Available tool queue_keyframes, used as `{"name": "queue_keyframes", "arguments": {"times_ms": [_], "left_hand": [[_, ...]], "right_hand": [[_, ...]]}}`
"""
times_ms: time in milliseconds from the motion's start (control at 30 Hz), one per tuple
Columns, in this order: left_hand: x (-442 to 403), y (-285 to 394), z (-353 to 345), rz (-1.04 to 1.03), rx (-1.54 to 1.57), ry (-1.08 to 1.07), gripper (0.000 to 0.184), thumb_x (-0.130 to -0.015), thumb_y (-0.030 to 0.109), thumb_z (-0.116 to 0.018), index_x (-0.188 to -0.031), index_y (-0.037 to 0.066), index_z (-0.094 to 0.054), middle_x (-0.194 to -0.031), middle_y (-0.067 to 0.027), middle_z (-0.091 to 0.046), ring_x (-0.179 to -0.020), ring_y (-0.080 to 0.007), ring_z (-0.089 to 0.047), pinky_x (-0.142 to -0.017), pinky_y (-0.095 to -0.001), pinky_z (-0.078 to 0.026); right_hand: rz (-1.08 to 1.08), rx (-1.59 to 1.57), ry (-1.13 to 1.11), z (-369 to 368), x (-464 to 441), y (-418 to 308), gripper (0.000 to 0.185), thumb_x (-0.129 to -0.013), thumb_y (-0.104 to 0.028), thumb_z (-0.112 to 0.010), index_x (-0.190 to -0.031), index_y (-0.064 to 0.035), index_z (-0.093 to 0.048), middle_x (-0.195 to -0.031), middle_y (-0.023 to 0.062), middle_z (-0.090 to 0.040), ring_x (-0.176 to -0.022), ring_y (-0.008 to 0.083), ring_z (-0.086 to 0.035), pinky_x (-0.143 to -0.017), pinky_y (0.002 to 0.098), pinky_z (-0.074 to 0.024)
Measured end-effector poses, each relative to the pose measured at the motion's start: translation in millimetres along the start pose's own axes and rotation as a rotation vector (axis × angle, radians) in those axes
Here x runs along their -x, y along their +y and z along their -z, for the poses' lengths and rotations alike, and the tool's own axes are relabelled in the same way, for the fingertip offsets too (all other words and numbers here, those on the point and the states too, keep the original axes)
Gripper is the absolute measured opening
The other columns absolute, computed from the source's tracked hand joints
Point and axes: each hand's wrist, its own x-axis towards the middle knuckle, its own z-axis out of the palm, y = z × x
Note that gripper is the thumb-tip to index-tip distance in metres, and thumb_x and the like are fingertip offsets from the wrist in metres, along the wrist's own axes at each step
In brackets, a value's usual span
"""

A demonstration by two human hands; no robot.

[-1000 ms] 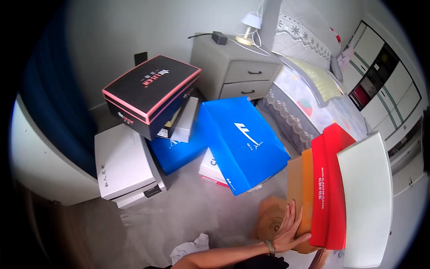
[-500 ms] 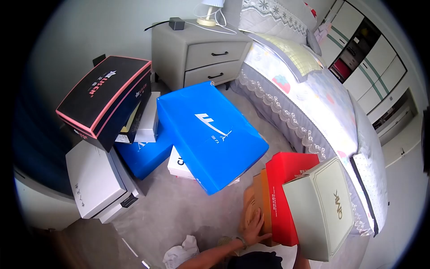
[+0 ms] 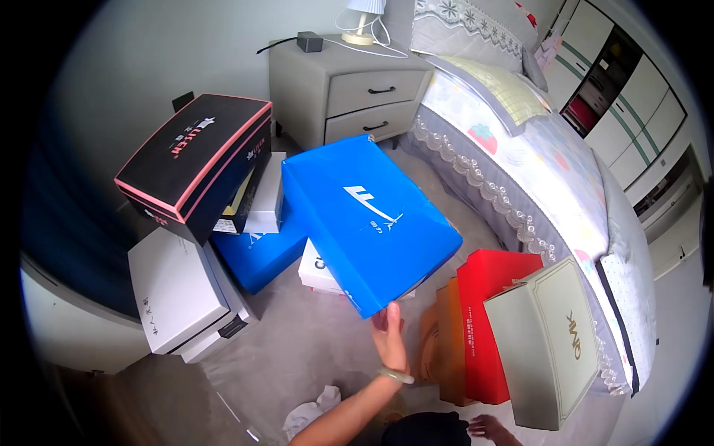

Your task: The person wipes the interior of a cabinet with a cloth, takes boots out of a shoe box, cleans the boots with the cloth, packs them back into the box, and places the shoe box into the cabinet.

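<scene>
My left hand (image 3: 390,334), with a bangle on the wrist, is at the lower corner of the large blue shoebox (image 3: 372,223), its fingers partly hidden under the edge. That box rests tilted on a white box (image 3: 318,271). My right hand (image 3: 487,429) is low in the view, fingers apart, holding nothing, near the pale grey-green box (image 3: 547,346). Beside that box stand a red box (image 3: 483,327) and an orange-brown box (image 3: 451,342) in a row.
A black box with pink edges (image 3: 197,149) tops a pile at the left, above another blue box (image 3: 260,253) and white boxes (image 3: 178,290). Behind are a nightstand (image 3: 357,89) and a bed (image 3: 520,163). A white cloth (image 3: 312,412) lies on the floor.
My left hand has left the orange-brown box and moved left to the large blue box. My right hand has come away from the row of boxes. The pale box has turned, showing its lettered face.
</scene>
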Motion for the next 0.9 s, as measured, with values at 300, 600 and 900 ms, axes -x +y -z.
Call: {"name": "queue_keyframes", "arguments": {"times_ms": [300, 600, 900], "left_hand": [[-17.0, -2.4, 1.0, -0.034, 0.039, -0.018, 0.096, -0.079, 0.058, -0.072, -0.146, 0.006, -0.028, -0.15, -0.0106, -0.03, -0.141, -0.0282, -0.025, -0.115, -0.0419, -0.022], [-33.6, 53.5, 13.9, -0.154, 0.156, 0.154, 0.085, -0.078, 0.05, -0.073, -0.139, 0.003, -0.038, -0.135, -0.0087, -0.047, -0.124, -0.0207, -0.044, -0.104, -0.0359, -0.032], [13.7, 24.3, 36.6, -0.256, -0.08, 0.14, 0.091, -0.081, 0.049, -0.072, -0.141, -0.003, -0.028, -0.136, -0.0185, -0.041, -0.127, -0.0274, -0.039, -0.109, -0.0401, -0.028]], "right_hand": [[0.612, 0.55, -0.583, -209.0, 170.9, -111.9, 0.045, -0.099, -0.033, -0.048, -0.126, 0.0005, -0.058, -0.122, 0.0115, -0.062, -0.12, 0.0208, -0.055, -0.106, 0.0339, -0.0371], [0.862, -0.137, -0.531, -329.9, 198.8, -219.5, 0.074, -0.093, -0.052, -0.055, -0.144, -0.006, -0.028, -0.132, 0.0209, -0.05, -0.123, 0.0298, -0.051, -0.101, 0.0446, -0.0404], [0.702, -0.472, -0.629, -352.9, 225.2, -260.2, 0.111, -0.075, -0.072, -0.065, -0.152, -0.025, -0.002, -0.146, 0.026, -0.024, -0.133, 0.0409, -0.032, -0.106, 0.0584, -0.0317]]}}
